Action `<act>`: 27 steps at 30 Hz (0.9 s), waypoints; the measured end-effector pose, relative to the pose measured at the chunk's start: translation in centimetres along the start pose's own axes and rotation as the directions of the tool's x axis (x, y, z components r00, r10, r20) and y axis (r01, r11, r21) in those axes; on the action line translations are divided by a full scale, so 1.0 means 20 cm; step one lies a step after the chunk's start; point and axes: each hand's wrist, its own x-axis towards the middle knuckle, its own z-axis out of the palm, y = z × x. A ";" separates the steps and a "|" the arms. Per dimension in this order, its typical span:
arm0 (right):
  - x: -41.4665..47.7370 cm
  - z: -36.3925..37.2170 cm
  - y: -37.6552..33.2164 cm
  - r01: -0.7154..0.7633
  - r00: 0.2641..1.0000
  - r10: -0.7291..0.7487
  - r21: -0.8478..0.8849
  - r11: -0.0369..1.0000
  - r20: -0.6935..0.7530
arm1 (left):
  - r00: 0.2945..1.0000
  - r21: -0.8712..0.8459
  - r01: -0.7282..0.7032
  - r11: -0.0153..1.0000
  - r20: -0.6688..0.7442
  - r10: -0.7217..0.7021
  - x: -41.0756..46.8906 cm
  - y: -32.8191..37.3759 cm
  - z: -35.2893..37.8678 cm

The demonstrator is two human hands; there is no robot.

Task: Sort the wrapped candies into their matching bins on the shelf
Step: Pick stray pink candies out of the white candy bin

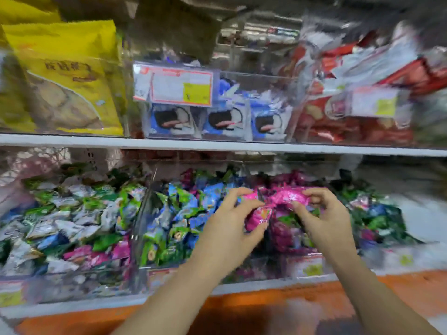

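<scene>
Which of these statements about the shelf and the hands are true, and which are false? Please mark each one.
1. The left hand and the right hand both hold pink candies. True.
2. The yellow bag stands on the lower shelf. False: it stands on the upper shelf, at the left.
3. Blue packs stand to the right of the yellow bag. True.
4. The hands are over the leftmost bin. False: they are over the bin that holds pink candies, further right.
</scene>
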 end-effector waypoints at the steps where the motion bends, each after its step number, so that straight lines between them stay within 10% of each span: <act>1: 0.04 -0.05 0.05 -0.027 0.998 0.027 -0.010 1.000 -0.055 | 0.999 0.014 -0.003 1.000 0.040 0.003 0.05 0.03 0.06; 7: 0.23 -0.15 0.24 -0.038 0.989 0.090 -0.377 0.925 0.119 | 0.994 0.142 -0.006 0.990 0.107 -0.009 0.32 0.13 0.32; 18: 0.20 -0.18 0.21 0.012 0.987 0.025 -0.233 0.972 0.158 | 0.904 0.482 0.055 0.875 0.347 -0.248 0.54 0.05 0.38; 27: 0.12 0.03 -0.04 0.178 0.955 -0.142 -0.122 0.976 0.259 | 0.977 0.375 0.067 0.924 0.162 -0.136 0.21 -0.05 -0.01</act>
